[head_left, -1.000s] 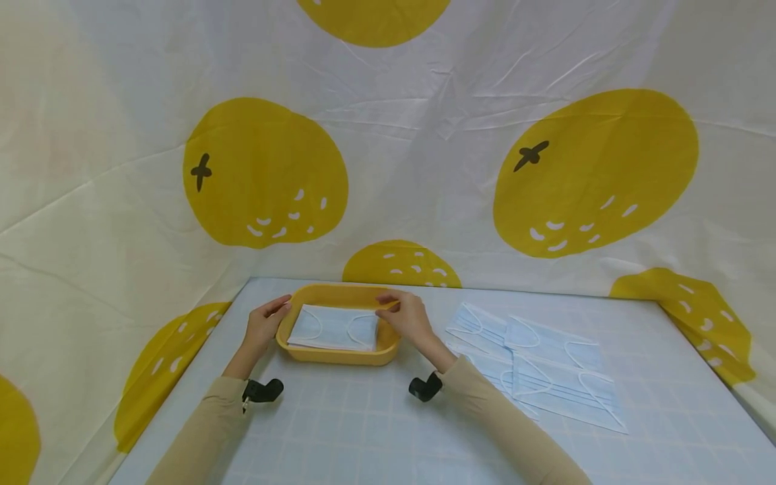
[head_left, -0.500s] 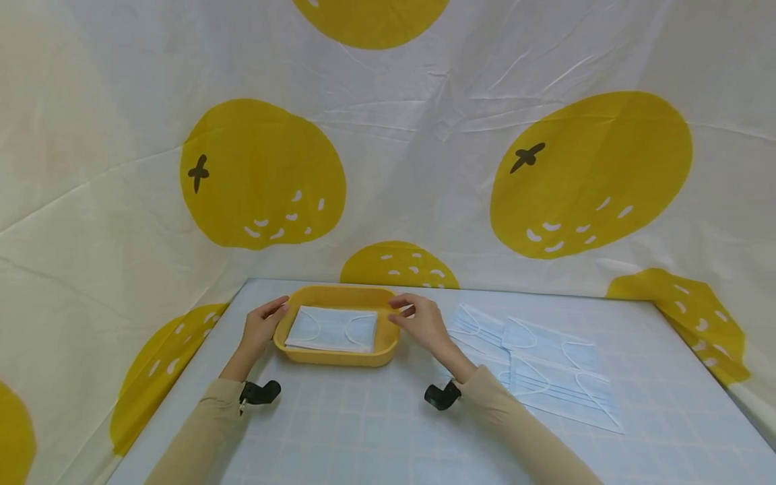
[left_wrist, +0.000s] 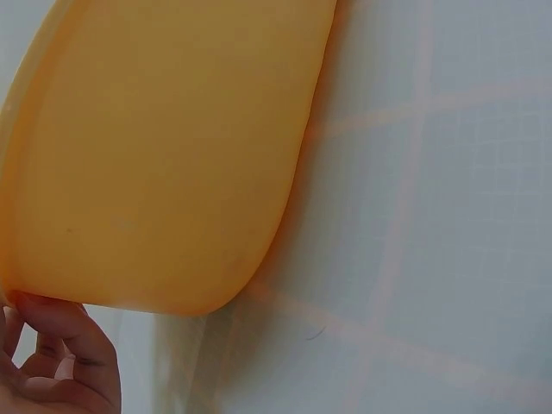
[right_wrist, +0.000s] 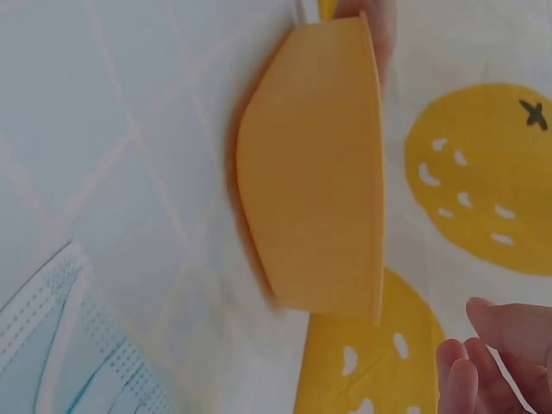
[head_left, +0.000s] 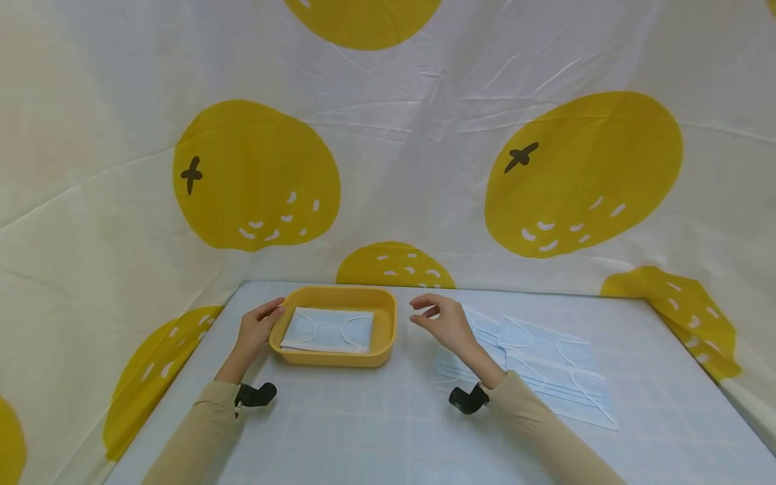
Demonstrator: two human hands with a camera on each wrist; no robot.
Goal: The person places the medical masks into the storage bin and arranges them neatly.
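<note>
In the head view a yellow tray [head_left: 333, 359] with rounded corners stands on the table at left of centre. Inside it lies a flat stack of pale blue face masks [head_left: 330, 329], ear loops showing on the top one. My left hand [head_left: 254, 330] holds the tray's left rim; in the left wrist view the fingertips [left_wrist: 56, 310] meet the rim, with the thumb against the outer wall. My right hand [head_left: 445, 323] hovers to the right of the tray, apart from it, fingers loosely bent with nothing between them. The mask stack is hidden in both wrist views.
To the right, several loose face masks [head_left: 545, 364] lie flat and overlapping on the pale checked table [head_left: 364, 431], partly under my right forearm. Behind the table hangs a white cloth [head_left: 412, 175] printed with yellow fruit. A black wrist camera [head_left: 469, 399] sits on my right wrist.
My right hand has moved off the tray's right rim, rightward toward the loose masks. My left hand stays at the left rim. The view has shifted slightly; the masks in the tray look the same.
</note>
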